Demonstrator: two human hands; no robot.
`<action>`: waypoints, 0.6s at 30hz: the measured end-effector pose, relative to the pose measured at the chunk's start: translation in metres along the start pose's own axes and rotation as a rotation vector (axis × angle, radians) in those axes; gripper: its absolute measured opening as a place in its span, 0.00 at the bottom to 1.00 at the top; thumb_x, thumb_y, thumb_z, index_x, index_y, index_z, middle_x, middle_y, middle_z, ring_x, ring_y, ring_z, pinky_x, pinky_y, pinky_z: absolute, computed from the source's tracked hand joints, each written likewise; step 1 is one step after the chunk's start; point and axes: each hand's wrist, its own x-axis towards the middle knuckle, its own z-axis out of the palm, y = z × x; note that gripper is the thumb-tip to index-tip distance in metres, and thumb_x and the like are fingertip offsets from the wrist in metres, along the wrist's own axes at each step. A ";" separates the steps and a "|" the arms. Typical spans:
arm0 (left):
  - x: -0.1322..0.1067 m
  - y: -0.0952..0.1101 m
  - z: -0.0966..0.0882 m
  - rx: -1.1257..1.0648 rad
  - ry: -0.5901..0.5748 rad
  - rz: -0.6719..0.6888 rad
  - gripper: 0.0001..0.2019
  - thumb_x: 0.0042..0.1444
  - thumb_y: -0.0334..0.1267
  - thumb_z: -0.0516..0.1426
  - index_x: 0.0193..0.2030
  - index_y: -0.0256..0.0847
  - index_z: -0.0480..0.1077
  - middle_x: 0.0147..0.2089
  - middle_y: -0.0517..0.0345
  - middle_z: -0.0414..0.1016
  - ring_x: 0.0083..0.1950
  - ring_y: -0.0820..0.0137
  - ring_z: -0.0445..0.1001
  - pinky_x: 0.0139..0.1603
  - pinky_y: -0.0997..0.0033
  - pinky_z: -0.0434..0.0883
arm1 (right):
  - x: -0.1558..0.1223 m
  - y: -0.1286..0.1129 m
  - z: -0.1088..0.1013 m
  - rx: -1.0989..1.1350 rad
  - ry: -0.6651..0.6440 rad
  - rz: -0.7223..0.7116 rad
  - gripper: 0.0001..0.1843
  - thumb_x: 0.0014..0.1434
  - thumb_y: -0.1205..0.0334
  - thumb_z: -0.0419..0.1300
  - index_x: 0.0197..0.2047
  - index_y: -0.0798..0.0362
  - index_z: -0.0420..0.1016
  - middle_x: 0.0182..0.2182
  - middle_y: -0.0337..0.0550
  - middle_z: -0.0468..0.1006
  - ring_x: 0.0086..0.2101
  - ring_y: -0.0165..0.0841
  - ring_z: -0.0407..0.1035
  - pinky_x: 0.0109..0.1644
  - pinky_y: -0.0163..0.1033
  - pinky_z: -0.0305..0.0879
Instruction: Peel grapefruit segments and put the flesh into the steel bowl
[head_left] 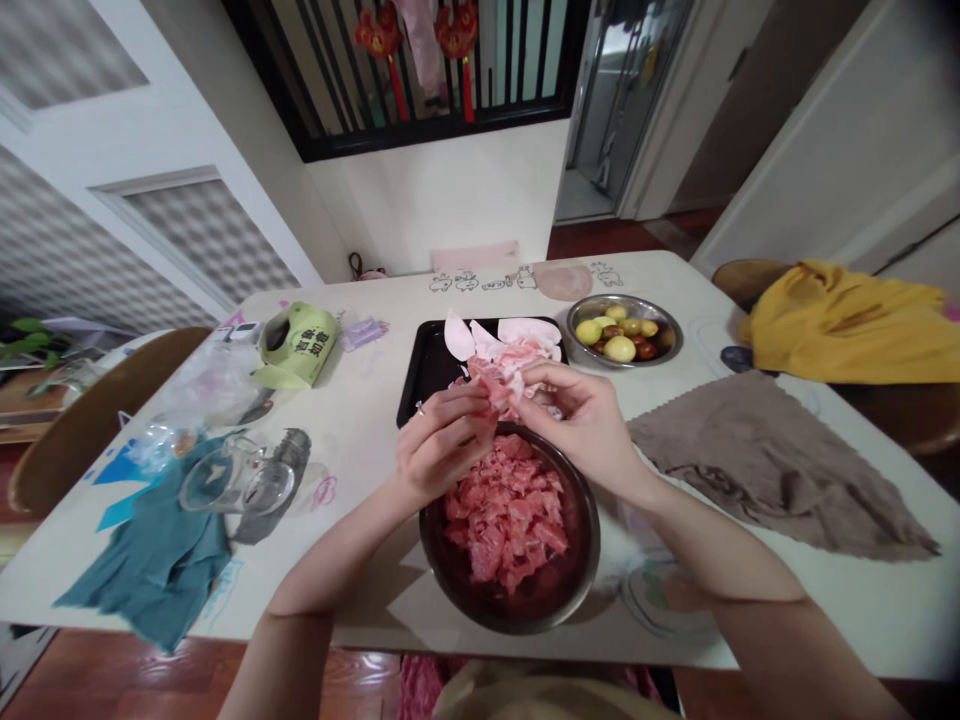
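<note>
Both hands meet above the far rim of a steel bowl [587, 560] heaped with pinkish-red pomelo flesh [510, 520]. Between them is a pomelo segment [491, 385], its pale membrane partly loose from the red pulp. My left hand [446, 440] has its fingers curled around the near left side of the piece, with a ring on one finger. From the right, my right hand [574, 415] pinches the membrane between thumb and fingers. Just behind, a black tray [424, 370] bears pale peel pieces [517, 332]; the hands cover part of it.
A steel bowl of small green and brown fruit [621, 335] stands behind on the right. A brown cloth [772, 465] lies to the right. At left are a glass pitcher [240, 480], a teal cloth [161, 560] and a green bag [300, 345].
</note>
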 end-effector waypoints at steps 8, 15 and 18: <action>-0.003 0.003 0.000 -0.159 -0.039 -0.242 0.17 0.53 0.22 0.66 0.46 0.39 0.70 0.43 0.54 0.79 0.47 0.67 0.82 0.47 0.63 0.83 | 0.004 -0.003 -0.015 0.003 -0.121 0.022 0.13 0.60 0.60 0.68 0.49 0.50 0.79 0.47 0.45 0.81 0.41 0.31 0.77 0.39 0.34 0.74; 0.002 0.008 -0.002 -0.166 -0.082 -0.260 0.18 0.53 0.21 0.65 0.48 0.40 0.70 0.43 0.55 0.79 0.46 0.67 0.82 0.48 0.63 0.82 | 0.008 -0.006 -0.018 -0.001 -0.045 0.069 0.11 0.57 0.59 0.71 0.43 0.51 0.82 0.38 0.42 0.84 0.34 0.28 0.77 0.34 0.30 0.73; 0.004 0.009 -0.004 -0.163 -0.075 -0.249 0.18 0.52 0.20 0.65 0.47 0.40 0.70 0.42 0.56 0.79 0.46 0.67 0.82 0.47 0.62 0.83 | 0.009 -0.005 -0.020 -0.010 -0.041 0.071 0.09 0.55 0.59 0.72 0.40 0.51 0.83 0.37 0.42 0.84 0.34 0.28 0.77 0.33 0.30 0.73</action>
